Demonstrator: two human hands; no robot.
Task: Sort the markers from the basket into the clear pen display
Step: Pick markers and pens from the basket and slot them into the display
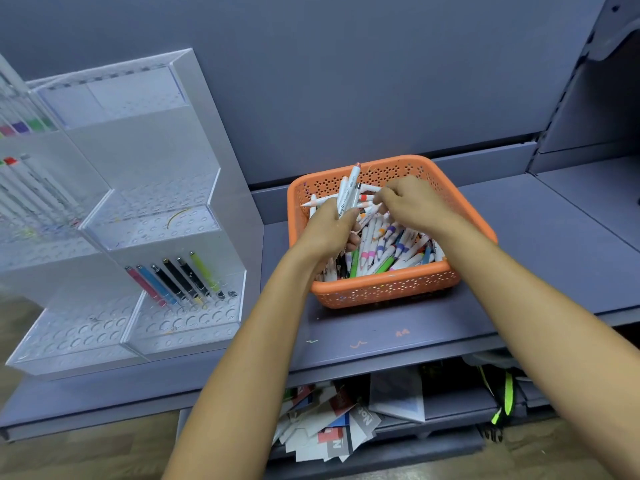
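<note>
An orange perforated basket [388,289] sits on the grey shelf, filled with several white markers [384,251] with coloured caps. My left hand [329,230] is over the basket's left side and grips two white markers [349,194] that stick upward. My right hand [412,202] reaches into the back of the basket, fingers curled onto a marker with a red band [366,197]. The clear pen display [145,216] stands to the left, stepped in tiers. Its lower right compartment holds several markers [180,278] in pink, blue, black and lime.
The grey shelf [381,337] has bare surface in front of the basket, with small pen scribbles. More markers stand in the display's far-left tiers [27,188]. Below the shelf lie loose cards and papers [332,424] and a black and lime strap [502,396].
</note>
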